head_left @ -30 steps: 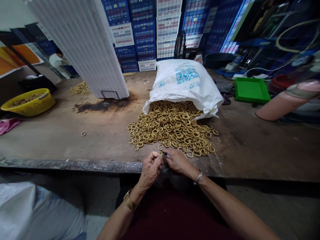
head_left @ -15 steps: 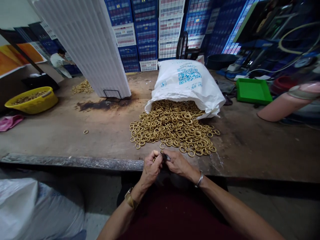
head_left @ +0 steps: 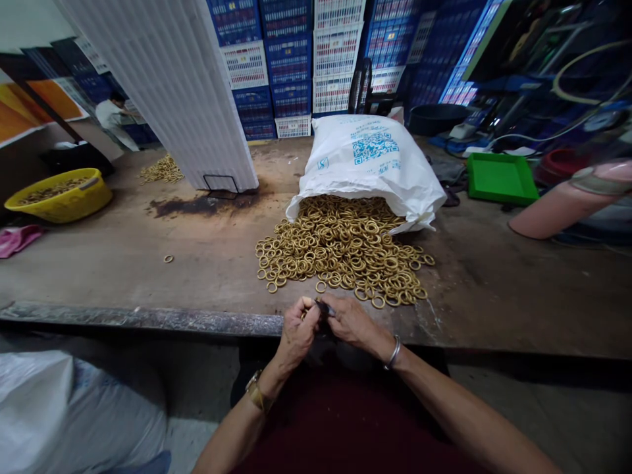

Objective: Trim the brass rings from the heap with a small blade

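Observation:
At the table's front edge my left hand (head_left: 297, 329) is closed in a pinch on a gold-coloured ring (head_left: 303, 316), which shows only in part between the fingers. My right hand (head_left: 353, 322) is closed around a small knife (head_left: 324, 307); its dark blade points towards the left fingertips and its handle is hidden in my grip. Both hands meet, fingertips almost touching. Just beyond them spreads a heap of gold-coloured rings (head_left: 340, 253), spilling from the mouth of a white woven sack (head_left: 336, 158) that lies on its side.
One loose ring (head_left: 168, 259) lies on the wooden table (head_left: 113, 263) to the left. A yellow basin (head_left: 64, 204) of rings, a white corrugated pillar (head_left: 172, 85), a green tray (head_left: 501, 179) and a pink bottle (head_left: 557, 207) stand around. Stacked crates (head_left: 289, 59) line the back; a person (head_left: 116, 118) works far left.
My hands stay together at nearly the same spot, with the knife shifted only slightly between the fingers. The view has moved a little; the rings and sack lie as before.

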### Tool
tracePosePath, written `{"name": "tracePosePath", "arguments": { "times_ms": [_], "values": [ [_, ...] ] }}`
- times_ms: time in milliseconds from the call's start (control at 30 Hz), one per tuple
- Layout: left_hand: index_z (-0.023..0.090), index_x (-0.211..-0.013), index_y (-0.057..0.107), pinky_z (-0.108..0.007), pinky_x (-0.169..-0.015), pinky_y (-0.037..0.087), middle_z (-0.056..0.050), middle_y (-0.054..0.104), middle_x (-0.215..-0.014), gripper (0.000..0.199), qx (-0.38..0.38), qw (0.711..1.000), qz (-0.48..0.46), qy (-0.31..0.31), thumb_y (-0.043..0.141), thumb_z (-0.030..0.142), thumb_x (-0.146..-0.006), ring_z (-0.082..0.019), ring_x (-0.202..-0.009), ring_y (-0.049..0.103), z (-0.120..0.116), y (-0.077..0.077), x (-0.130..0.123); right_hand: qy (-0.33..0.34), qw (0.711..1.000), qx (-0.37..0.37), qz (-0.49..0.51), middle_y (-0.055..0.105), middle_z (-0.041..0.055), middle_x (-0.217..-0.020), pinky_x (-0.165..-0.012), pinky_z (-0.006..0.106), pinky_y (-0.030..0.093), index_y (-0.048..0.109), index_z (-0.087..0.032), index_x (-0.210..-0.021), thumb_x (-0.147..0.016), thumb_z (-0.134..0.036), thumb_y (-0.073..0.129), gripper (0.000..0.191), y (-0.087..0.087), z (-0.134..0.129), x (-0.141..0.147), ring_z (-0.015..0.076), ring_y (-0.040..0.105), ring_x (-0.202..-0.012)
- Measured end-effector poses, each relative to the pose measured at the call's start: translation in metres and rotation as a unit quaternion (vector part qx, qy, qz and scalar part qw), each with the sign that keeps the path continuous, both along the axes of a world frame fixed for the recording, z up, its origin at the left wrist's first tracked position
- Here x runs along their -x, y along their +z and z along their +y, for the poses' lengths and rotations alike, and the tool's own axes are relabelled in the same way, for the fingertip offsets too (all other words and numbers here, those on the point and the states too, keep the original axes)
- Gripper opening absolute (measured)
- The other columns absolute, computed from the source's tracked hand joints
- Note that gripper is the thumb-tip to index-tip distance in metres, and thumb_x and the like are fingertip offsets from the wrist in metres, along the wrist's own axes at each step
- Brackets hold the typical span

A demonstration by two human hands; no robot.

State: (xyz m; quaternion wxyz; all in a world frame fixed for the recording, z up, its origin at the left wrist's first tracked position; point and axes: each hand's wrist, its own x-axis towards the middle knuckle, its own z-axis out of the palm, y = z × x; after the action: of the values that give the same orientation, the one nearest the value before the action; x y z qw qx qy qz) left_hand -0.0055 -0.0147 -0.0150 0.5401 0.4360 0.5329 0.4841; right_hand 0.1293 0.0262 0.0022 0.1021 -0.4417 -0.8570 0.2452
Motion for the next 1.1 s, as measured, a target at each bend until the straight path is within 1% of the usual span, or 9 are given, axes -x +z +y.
{"name": "tracePosePath", "arguments": {
  "times_ms": [100, 200, 333, 433, 633, 800, 933, 1000, 1100],
  "values": [
    [0.016, -0.067, 0.046, -0.016, -0.042, 0.030, 0.004, 0.046, -0.056, 0.030, 0.018, 1.000, -0.023, -0.006, 0.053, 0.045, -0.074, -0.005, -0.044, 0.039, -0.003, 0.002, 0.001, 0.008, 0.999, 0.013, -0.028, 0.060, 0.0040, -0.068, -0.054, 0.022, 0.026, 0.054, -0.016, -0.079, -0.073, -0.013, 0.041, 0.016, 0.000, 0.002, 0.000, 0.0113, 0.048, -0.058],
    [0.016, -0.068, 0.045, -0.015, -0.039, 0.027, 0.004, 0.047, -0.057, 0.030, 0.057, 0.992, -0.108, -0.023, 0.055, 0.044, -0.073, -0.004, -0.042, 0.039, -0.009, 0.010, 0.003, -0.023, 0.997, -0.003, -0.080, 0.061, 0.0051, -0.071, -0.054, 0.023, 0.026, 0.055, -0.016, -0.084, -0.074, -0.015, 0.040, 0.018, -0.004, 0.008, -0.002, 0.0127, 0.051, -0.061],
    [0.017, -0.072, 0.045, -0.015, -0.038, 0.028, 0.003, 0.051, -0.062, 0.025, 0.082, 0.961, -0.260, -0.043, 0.058, 0.038, -0.073, -0.005, -0.045, 0.042, -0.013, 0.021, 0.005, -0.070, 0.990, -0.046, -0.116, 0.063, 0.0064, -0.076, -0.056, 0.023, 0.027, 0.053, -0.016, -0.089, -0.077, -0.016, 0.039, 0.019, -0.011, 0.019, -0.002, 0.0140, 0.054, -0.065],
    [0.016, -0.071, 0.044, -0.015, -0.038, 0.028, -0.002, 0.057, -0.074, 0.027, 0.082, 0.944, -0.318, -0.021, 0.059, 0.038, -0.073, -0.005, -0.048, 0.043, -0.010, 0.020, 0.009, -0.086, 0.988, -0.073, -0.108, 0.063, 0.0059, -0.080, -0.057, 0.022, 0.028, 0.051, -0.017, -0.095, -0.079, -0.019, 0.039, 0.020, -0.013, 0.026, 0.003, 0.0144, 0.056, -0.069],
    [0.015, -0.072, 0.046, -0.017, -0.039, 0.029, -0.004, 0.059, -0.074, 0.022, 0.096, 0.934, -0.345, 0.018, 0.060, 0.032, -0.071, -0.007, -0.051, 0.047, -0.006, 0.011, 0.014, -0.081, 0.982, -0.075, -0.152, 0.065, 0.0056, -0.080, -0.056, 0.023, 0.029, 0.048, -0.021, -0.104, -0.083, -0.031, 0.041, 0.025, -0.010, 0.032, 0.013, 0.0170, 0.059, -0.071],
    [0.016, -0.088, 0.052, -0.016, -0.040, 0.029, -0.001, 0.054, -0.069, 0.024, 0.128, 0.899, -0.418, 0.007, 0.062, 0.024, -0.068, -0.008, -0.053, 0.048, -0.004, 0.008, 0.017, -0.087, 0.983, -0.073, -0.147, 0.065, 0.0052, -0.081, -0.056, 0.023, 0.028, 0.046, -0.021, -0.103, -0.083, -0.033, 0.041, 0.024, -0.013, 0.036, 0.012, 0.0175, 0.059, -0.071],
    [0.013, -0.073, 0.052, -0.014, -0.040, 0.028, -0.002, 0.053, -0.070, 0.019, 0.161, 0.874, -0.457, 0.030, 0.065, 0.025, -0.065, -0.007, -0.056, 0.048, -0.001, 0.005, 0.019, -0.097, 0.986, -0.062, -0.120, 0.062, 0.0053, -0.078, -0.057, 0.023, 0.028, 0.046, -0.019, -0.101, -0.081, -0.033, 0.045, 0.025, -0.017, 0.038, 0.008, 0.0163, 0.057, -0.068],
    [0.013, -0.068, 0.050, -0.014, -0.040, 0.028, -0.002, 0.053, -0.072, 0.021, 0.163, 0.878, -0.448, 0.046, 0.068, 0.023, -0.063, -0.007, -0.058, 0.049, 0.000, 0.005, 0.018, -0.099, 0.990, -0.054, -0.082, 0.060, 0.0033, -0.074, -0.056, 0.022, 0.027, 0.047, -0.019, -0.097, -0.079, -0.032, 0.047, 0.022, -0.019, 0.038, 0.005, 0.0148, 0.054, -0.064],
    [0.015, -0.066, 0.046, -0.014, -0.041, 0.030, 0.001, 0.052, -0.066, 0.026, 0.140, 0.912, -0.382, 0.056, 0.070, 0.025, -0.061, -0.006, -0.054, 0.048, 0.002, 0.006, 0.011, -0.097, 0.995, -0.027, 0.023, 0.052, -0.0009, -0.066, -0.055, 0.021, 0.028, 0.047, -0.019, -0.086, -0.078, -0.028, 0.047, 0.012, -0.020, 0.037, -0.001, 0.0118, 0.047, -0.059]
  ]
}}
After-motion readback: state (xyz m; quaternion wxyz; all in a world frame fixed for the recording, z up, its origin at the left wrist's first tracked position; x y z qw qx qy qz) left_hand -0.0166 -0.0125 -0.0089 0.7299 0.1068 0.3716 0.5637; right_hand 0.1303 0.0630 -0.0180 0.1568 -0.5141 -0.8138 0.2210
